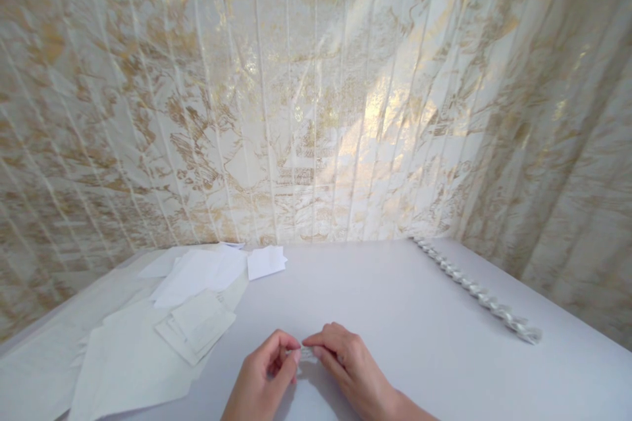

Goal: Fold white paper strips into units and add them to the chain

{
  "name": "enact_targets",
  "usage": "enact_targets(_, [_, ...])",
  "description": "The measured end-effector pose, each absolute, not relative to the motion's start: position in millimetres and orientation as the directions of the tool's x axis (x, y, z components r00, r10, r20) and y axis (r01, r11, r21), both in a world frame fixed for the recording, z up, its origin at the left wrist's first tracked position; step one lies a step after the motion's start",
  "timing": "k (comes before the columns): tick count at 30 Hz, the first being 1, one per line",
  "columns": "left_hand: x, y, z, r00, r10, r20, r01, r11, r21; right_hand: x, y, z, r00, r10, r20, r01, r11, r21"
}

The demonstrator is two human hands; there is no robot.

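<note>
Between my two hands, low in the middle of the head view, is a small strip of folded paper (307, 352), pale with faint print. My left hand (270, 368) pinches its left end between thumb and forefinger, with the other fingers curled under. On the right end, my right hand (343, 355) closes thumb and forefinger in a similar pinch. Most of the strip is hidden by the fingertips. Both hands are just above the white table (375, 302).
To the left lie overlapping large paper sheets (133, 355), a small stack of cut pieces (197, 325), white sheets (202, 273) and a small white piece (265, 262). A long zigzag braided paper chain (474, 289) lies on the right. Behind hangs a gold-patterned curtain (316, 92).
</note>
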State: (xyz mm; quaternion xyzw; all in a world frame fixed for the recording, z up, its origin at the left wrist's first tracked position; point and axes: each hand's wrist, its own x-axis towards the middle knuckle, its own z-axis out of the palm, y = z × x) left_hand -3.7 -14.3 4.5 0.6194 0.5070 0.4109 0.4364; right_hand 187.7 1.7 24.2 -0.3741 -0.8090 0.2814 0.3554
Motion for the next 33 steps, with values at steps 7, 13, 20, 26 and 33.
enact_targets(7, [-0.9,-15.7,12.7,0.171,0.982,0.08,0.319,-0.132,0.939,185.9,1.6,21.4,-0.462,0.802,0.378,0.435,0.576,-0.692])
enact_targets(13, [0.1,-17.5,12.3,0.154,0.986,0.065,0.325,-0.113,0.939,185.2,0.7,19.6,-0.461,0.808,0.368,0.333,0.541,-0.772])
enact_targets(20, [1.5,-20.6,16.8,0.119,0.987,0.107,0.363,-0.143,0.921,183.3,0.9,17.2,-0.377,0.886,0.27,0.41,0.421,-0.809])
enact_targets(26, [3.3,-22.9,12.1,0.108,0.983,0.151,0.396,-0.182,0.9,180.8,-3.0,19.5,-0.345,0.908,0.238,0.509,0.394,-0.765])
enact_targets(33, [6.6,-27.4,17.3,0.088,0.973,0.215,0.386,-0.233,0.893,181.6,-3.7,21.0,-0.371,0.895,0.247,0.529,0.422,-0.736])
